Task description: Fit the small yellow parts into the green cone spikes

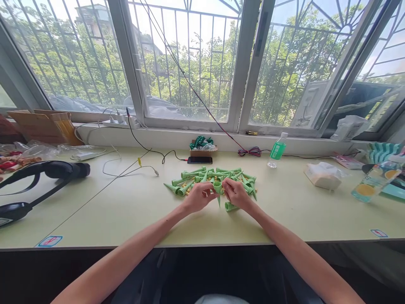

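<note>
My left hand (200, 196) grips a green plastic cone (217, 188) between thumb and fingers. Its hollow round mouth faces up and its pointed tip hangs down. At the right side of that mouth, my right hand (235, 192) is closed in a pinch; whatever its fingertips hold is too small or hidden to make out. Behind both hands lies a pile of similar green cones (193, 174), with small yellowish pieces among them. One more loose cone (230, 206) rests on the table just below my right hand.
Beyond the pile are a black phone (200, 160) and a small open box (203, 148). A green-labelled bottle (277, 151) and a tissue pack (323, 175) stand to the right. A black headset (47, 177) and a white cable (136, 169) lie left on the table (120, 211).
</note>
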`<state>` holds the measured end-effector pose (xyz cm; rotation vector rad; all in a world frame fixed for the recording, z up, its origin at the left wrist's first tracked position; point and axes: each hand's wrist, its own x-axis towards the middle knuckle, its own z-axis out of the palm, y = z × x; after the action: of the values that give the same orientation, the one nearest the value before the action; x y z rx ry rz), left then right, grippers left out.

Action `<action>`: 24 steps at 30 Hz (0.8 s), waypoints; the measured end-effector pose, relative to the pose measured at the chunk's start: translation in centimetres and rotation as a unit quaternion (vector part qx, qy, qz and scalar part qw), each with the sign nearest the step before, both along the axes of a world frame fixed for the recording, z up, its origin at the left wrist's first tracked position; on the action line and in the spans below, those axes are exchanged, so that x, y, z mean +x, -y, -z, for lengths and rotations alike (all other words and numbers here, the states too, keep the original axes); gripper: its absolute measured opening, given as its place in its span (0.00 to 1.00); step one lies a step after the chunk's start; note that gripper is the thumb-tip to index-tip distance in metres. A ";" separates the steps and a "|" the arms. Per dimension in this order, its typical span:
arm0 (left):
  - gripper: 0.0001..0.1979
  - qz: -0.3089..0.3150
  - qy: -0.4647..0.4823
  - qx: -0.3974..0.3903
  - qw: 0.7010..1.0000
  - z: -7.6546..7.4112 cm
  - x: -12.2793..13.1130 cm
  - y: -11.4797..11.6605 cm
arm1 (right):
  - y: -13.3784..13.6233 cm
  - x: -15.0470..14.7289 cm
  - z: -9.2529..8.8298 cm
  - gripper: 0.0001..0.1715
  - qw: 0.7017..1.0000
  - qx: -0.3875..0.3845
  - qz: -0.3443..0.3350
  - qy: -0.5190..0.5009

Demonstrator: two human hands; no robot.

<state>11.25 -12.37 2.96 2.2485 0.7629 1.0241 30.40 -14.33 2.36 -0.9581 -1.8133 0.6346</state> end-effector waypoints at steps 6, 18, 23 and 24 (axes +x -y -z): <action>0.18 -0.017 -0.005 0.040 0.999 0.3 0.2 -0.3 | 0.0 0.0 0.1 0.21 1.000 0.008 0.009 0.004; 0.20 -0.029 0.006 -0.242 0.970 -0.5 0.3 -0.2 | 0.1 0.0 0.0 0.18 0.998 0.057 0.036 0.013; 0.22 -0.013 0.054 -0.304 0.951 -0.2 0.3 -0.4 | 0.0 0.1 0.1 0.18 0.997 0.065 0.031 0.012; 0.22 -0.006 0.064 -0.320 0.945 -0.2 0.3 -0.5 | 0.0 0.1 0.1 0.17 0.997 0.066 0.031 0.012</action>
<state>11.52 -11.90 3.17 1.6060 0.8961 0.7699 30.53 -14.38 2.30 -0.9322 -1.8143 0.4596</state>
